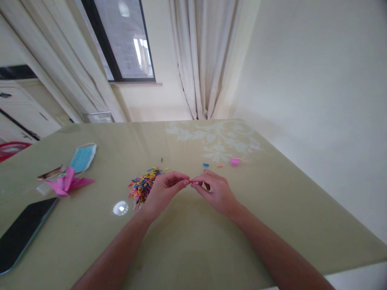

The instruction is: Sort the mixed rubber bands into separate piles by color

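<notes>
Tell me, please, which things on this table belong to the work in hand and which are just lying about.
Seemingly part of the work:
small red piece, pinched between the left hand and right hand
multicoloured pile, beside the left hand
small blue piece, beyond the right hand

Probably just lying about:
blue face mask
pink folded shape
phone
pink lump, role unclear

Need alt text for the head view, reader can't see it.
The left hand and right hand pinch a tiny red piece between them over a table. A multicoloured pile lies by the left hand; farther left are a pink folded shape, a blue mask and a phone.
</notes>
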Available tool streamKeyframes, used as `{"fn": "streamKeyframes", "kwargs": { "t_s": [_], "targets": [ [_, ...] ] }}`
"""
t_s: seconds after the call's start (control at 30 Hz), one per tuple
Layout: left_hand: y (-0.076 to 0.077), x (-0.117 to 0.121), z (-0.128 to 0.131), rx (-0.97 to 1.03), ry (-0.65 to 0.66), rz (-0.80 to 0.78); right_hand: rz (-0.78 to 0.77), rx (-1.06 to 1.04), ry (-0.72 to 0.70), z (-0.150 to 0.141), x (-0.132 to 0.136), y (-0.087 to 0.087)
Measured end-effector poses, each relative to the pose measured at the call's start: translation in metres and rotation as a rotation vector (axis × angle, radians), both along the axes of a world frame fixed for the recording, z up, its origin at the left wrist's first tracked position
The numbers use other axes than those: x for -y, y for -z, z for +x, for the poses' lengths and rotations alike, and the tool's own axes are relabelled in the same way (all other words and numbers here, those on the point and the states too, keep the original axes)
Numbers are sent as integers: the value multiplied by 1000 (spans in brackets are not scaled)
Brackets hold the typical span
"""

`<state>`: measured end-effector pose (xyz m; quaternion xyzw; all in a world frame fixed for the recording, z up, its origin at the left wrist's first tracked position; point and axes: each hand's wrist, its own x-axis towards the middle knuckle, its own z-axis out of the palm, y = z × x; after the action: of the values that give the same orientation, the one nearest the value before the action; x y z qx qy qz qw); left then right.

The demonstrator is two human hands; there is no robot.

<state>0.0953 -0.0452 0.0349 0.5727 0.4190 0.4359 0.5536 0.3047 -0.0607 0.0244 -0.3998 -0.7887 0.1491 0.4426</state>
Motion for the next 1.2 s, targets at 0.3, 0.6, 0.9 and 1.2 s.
{"fn": "streamKeyframes", "kwargs": {
  "t_s": [0.3, 0.6, 0.9, 1.2],
  "targets": [
    [4, -8, -11, -267, -61, 151, -73, -170, 15, 11, 3, -23],
    [20, -16, -35, -1355, -273, 494, -186, -495, 99, 42, -2, -44],
    [19, -21, -36, -1402, -236, 470, -297, 28, 424, 88, -43, -15],
    [18, -21, -35, -1391, -262, 458, -325, 550, 624, 82, -53, 9]
  ]
}}
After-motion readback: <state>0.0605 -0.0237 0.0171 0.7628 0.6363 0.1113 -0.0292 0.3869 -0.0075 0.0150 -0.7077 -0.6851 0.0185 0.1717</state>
